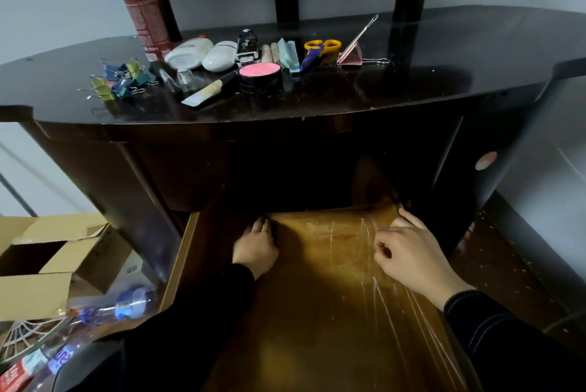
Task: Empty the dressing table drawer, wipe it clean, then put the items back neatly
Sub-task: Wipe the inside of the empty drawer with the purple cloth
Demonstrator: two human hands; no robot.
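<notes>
Our drawer [317,312] stands pulled out under the table top [412,81], and a clear film [342,242] lies over its brown floor. Both our hands are at the back of the drawer, near where it goes under the table.

Our left hand [255,247] lies knuckles up at the film's back left edge. Its fingers [261,226] are close together and point into the shadow. The tips are dark, so we cannot tell whether they hold the film's edge or only rest on it.

Our right hand [409,253] lies on the film near the back right corner. One finger stretches along the back edge to that corner, while the thumb [380,246] and the other fingers are bent in and pinch the film. Pale creases in the film run to them, and more creases run down the right side toward us.

The drawer's things lie on the table top, well apart from our hands: clips [122,79], a white bottle [188,54], a pink-topped tin [260,76], scissors [317,51] and a red can [142,16] behind them.

A box [41,265] and bottles [126,303] lie on the floor to the left.
</notes>
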